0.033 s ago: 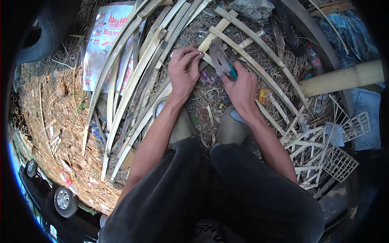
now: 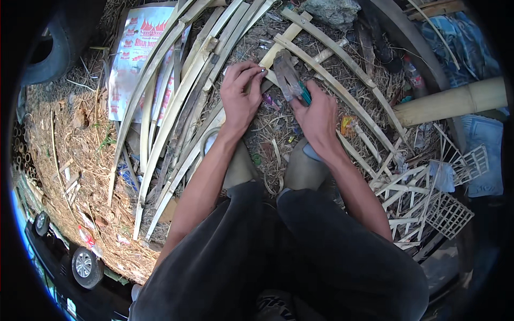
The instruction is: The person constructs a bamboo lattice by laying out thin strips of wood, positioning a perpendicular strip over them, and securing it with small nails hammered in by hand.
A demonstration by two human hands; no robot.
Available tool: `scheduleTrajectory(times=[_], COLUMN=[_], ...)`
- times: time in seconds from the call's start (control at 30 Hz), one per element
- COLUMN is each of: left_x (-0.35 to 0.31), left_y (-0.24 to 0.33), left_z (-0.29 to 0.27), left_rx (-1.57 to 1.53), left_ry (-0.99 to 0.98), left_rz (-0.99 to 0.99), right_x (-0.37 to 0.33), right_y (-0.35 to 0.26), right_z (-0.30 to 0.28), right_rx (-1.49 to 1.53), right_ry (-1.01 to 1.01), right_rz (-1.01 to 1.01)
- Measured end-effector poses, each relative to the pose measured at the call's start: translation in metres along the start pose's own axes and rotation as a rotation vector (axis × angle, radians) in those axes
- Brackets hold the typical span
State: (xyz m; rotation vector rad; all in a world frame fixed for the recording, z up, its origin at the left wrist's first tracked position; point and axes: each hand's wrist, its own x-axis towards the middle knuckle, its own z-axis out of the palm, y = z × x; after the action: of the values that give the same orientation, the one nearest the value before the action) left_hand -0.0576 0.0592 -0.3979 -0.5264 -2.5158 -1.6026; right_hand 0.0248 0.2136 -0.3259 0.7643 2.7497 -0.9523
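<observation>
My left hand [image 2: 241,96] is closed in a pinch, its thumb and fingertips together over a pale bamboo strip. A tiny dark spot shows at the fingertips, too small to name. My right hand [image 2: 318,116] grips a worn, grey-brown tool with a teal handle [image 2: 305,94]. The tool's broad head [image 2: 286,69] points away from me, just right of my left fingertips. Beneath the hands, a bamboo crosspiece [image 2: 284,41] meets long curved bamboo strips [image 2: 326,75] that run down to the right.
Long split bamboo strips [image 2: 160,144] lie to the left, over a printed white sack [image 2: 128,69]. A rock [image 2: 332,13] sits at the far side. To the right are a thick bamboo pole [image 2: 455,104] and a lattice of bamboo slats [image 2: 450,215]. Dry shavings cover the ground.
</observation>
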Motion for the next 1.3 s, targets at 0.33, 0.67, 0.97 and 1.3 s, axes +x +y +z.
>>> scheduleTrajectory(times=[0.33, 0.67, 0.97, 1.3], left_x=[-0.004, -0.004, -0.003, -0.005], left_y=[0.010, 0.007, 0.006, 0.004], left_z=[0.000, -0.001, -0.002, 0.000], left_rx=[-0.031, -0.004, 0.014, 0.007], left_ry=[0.017, 0.021, -0.008, 0.012], left_rz=[-0.040, -0.011, -0.008, 0.007], right_x=[-0.003, -0.001, -0.002, -0.002], right_y=[-0.001, -0.001, 0.005, 0.005], right_z=[-0.002, -0.001, 0.002, 0.004], right_rx=[-0.047, 0.007, 0.059, 0.098], right_ry=[0.000, -0.028, 0.014, -0.006], right_rz=[-0.009, 0.097, 0.059, 0.120])
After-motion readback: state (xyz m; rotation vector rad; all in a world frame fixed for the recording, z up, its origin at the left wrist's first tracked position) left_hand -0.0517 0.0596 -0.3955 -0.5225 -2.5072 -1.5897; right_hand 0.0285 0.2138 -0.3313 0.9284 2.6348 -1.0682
